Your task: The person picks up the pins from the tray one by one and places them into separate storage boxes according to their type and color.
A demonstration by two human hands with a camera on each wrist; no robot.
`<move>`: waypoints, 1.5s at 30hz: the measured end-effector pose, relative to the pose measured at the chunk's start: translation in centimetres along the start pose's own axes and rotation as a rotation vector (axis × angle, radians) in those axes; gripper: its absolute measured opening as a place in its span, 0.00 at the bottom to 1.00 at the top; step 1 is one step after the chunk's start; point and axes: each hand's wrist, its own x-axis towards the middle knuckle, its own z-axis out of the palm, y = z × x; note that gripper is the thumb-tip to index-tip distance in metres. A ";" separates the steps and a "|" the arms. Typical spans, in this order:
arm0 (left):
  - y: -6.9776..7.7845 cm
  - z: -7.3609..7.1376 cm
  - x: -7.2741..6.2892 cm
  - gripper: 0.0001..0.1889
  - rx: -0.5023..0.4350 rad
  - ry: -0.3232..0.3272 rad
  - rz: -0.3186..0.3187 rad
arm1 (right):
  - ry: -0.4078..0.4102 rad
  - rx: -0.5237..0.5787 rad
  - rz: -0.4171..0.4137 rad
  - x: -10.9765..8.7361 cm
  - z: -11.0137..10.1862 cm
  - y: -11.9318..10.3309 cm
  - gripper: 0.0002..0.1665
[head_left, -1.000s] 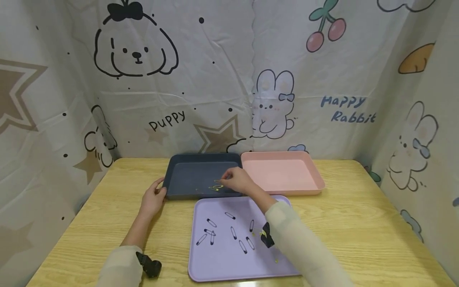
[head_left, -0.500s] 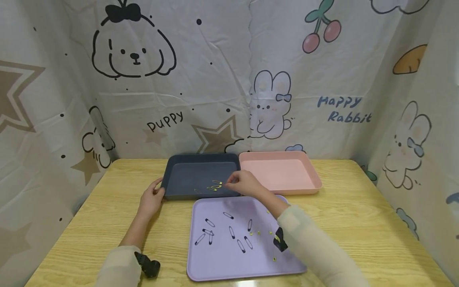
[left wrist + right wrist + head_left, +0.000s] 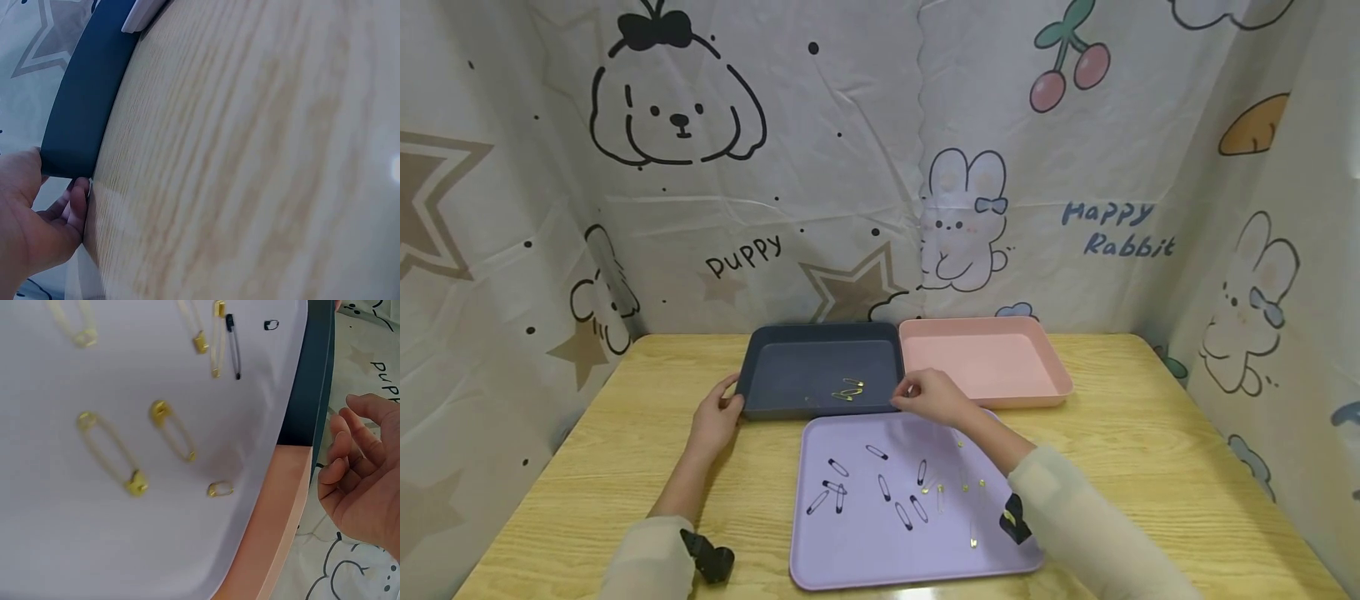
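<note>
My left hand (image 3: 715, 418) holds the left front corner of the dark blue tray (image 3: 790, 411), its thumb and fingers bent around that end. My right hand (image 3: 931, 395) hovers over the tray's front right corner with fingers loosely bent. Nothing shows between those fingers in the right wrist view. A few gold safety pins (image 3: 852, 392) lie inside the dark tray near its front right. Nearer me, the lavender tray (image 3: 850, 558) carries several black safety pins (image 3: 234, 347) on its left and middle, and several gold ones on its right.
A pink tray (image 3: 981, 354) stands against the dark tray's right side. All three trays rest on a wooden table (image 3: 1150, 467). A printed curtain (image 3: 850, 83) hangs behind and at both sides. Each wrist wears a small black camera (image 3: 711, 558).
My right hand has let go of a gold safety pin in the dark tray and drawn back right and toward me. The left hand has stayed at the tray's corner.
</note>
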 end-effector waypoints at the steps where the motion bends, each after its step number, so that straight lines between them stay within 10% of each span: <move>1: -0.1 0.0 0.0 0.26 0.000 0.001 0.000 | 0.002 -0.003 0.000 -0.2 0.0 0.2 0.06; 45: -0.2 0.1 0.2 0.26 -0.021 0.003 0.014 | 0.054 -0.105 0.109 -6.9 -1.1 7.4 0.05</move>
